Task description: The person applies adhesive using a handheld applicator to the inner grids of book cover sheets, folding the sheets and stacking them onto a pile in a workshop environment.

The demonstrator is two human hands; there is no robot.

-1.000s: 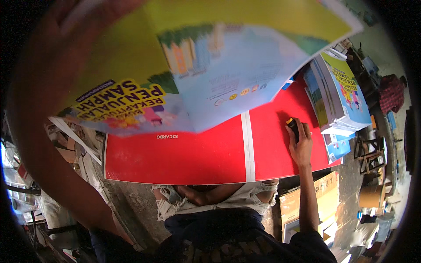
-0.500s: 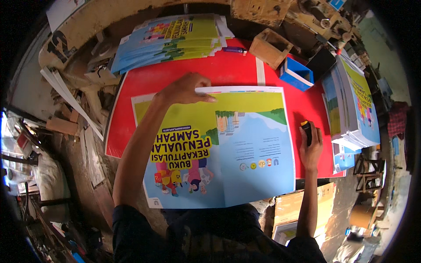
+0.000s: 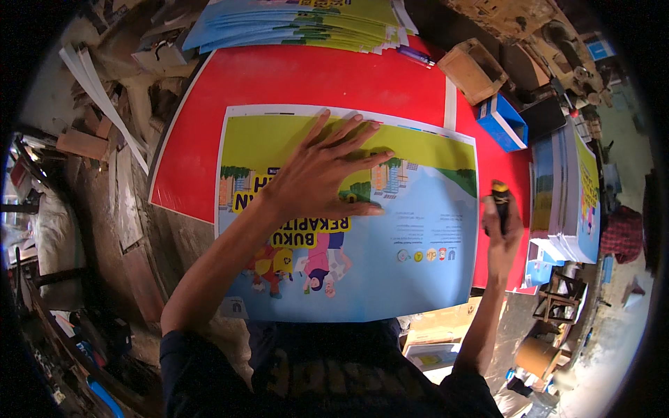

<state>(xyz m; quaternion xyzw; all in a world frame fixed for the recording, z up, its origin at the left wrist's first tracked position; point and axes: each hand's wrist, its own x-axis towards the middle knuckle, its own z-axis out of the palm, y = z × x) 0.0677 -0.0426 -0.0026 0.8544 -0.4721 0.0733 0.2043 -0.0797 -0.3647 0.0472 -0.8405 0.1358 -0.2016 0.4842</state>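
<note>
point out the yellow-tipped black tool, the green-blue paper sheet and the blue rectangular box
Yellow-tipped black tool (image 3: 500,200), head view: upper body
Green-blue paper sheet (image 3: 411,223), head view: right half
Blue rectangular box (image 3: 497,129), head view: left side

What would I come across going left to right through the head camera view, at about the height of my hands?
White paper strips → left hand spread on the printed cover sheet → right hand gripping a black-and-yellow hand tool → stack of printed booklets.
</note>
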